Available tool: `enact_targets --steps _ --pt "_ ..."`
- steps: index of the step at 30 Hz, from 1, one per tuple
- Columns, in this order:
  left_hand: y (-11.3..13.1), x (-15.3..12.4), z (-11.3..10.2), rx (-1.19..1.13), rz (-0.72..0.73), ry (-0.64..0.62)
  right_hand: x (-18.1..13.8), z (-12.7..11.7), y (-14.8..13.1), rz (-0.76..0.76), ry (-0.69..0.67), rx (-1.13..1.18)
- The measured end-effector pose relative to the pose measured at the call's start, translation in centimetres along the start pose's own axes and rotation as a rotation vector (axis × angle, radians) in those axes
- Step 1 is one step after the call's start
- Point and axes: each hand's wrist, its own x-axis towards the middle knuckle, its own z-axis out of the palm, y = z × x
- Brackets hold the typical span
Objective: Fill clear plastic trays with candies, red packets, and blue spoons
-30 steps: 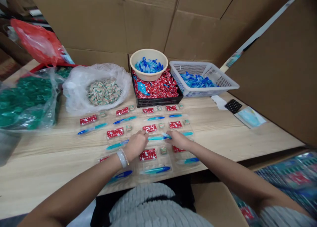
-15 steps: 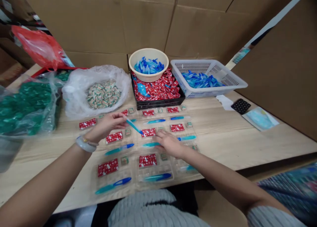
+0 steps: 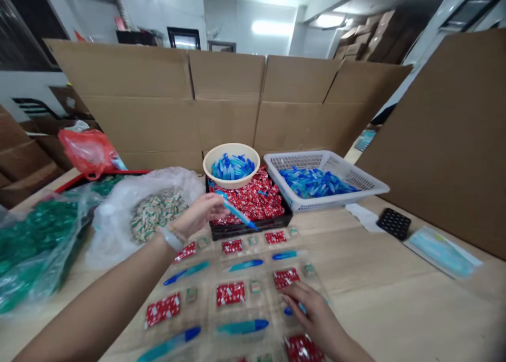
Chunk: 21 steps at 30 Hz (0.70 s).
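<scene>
In the head view, my left hand (image 3: 207, 208) is closed on a slim blue pen-shaped piece (image 3: 241, 216), its darker end pointing down to the right. Hand and piece hover in front of the black tray of red packets (image 3: 256, 198). My right hand (image 3: 314, 309) is low over the right column of clear plastic trays, thumb and fingers slightly parted. Under it, partly hidden, another blue piece (image 3: 288, 310) lies beside a red packet (image 3: 285, 279). Other clear trays each hold a red packet (image 3: 230, 293), a small green-and-white square (image 3: 255, 286) and a blue piece (image 3: 243, 326).
A cream bowl (image 3: 232, 183) of blue pieces rests on the black tray. Right of it stands a white basket (image 3: 336, 201) with more. Leftward are a bag of small squares (image 3: 158, 214) and green plastic items (image 3: 39, 235). A cardboard wall (image 3: 229, 122) closes the back.
The view has tilted up. My left hand, with the blue piece, has lifted away from the middle trays towards the black tray. My right hand has shifted from the middle column to the right one.
</scene>
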Motion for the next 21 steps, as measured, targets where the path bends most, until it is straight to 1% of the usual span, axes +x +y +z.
enact_targets --steps 1,3,4,6,8,10,13,17,19,20,21 --pt "1.3 1.6 0.4 -0.034 0.066 0.059 0.1 -0.3 0.2 -0.001 0.018 0.007" --pt "3.8 4.7 0.9 -0.092 0.178 0.220 0.1 -0.9 0.3 -0.009 0.047 0.023" --pt "4.8 6.0 1.0 -0.104 0.208 0.283 0.2 -1.0 0.3 -0.016 0.057 0.032" --pt "5.8 8.0 1.0 -0.101 0.217 0.350 0.4 -1.1 0.1 -0.038 0.073 0.046" --pt "5.9 8.9 0.7 -0.081 0.196 0.366 0.8 -0.9 -0.3 -0.067 0.075 0.055" --pt "5.6 8.6 0.2 -0.067 0.193 0.368 1.4 -0.7 -0.9 -0.100 0.062 0.060" --pt "5.5 6.7 -1.0 -0.063 0.235 0.364 2.1 -0.4 -1.7 -0.124 0.066 0.042" --pt "5.6 3.4 -4.1 -0.068 0.302 0.367 2.9 -0.4 -2.1 -0.080 0.192 -0.002" --pt "4.9 1.7 -5.5 -0.087 0.326 0.402 3.9 -0.9 -2.5 -0.064 0.235 0.013" --pt "4.3 0.8 -5.8 -0.110 0.328 0.405 4.8 -1.3 -2.9 -0.072 0.261 0.031" --pt "3.5 0.0 -5.6 -0.149 0.317 0.382 6.1 -1.8 -3.5 -0.091 0.300 0.056"
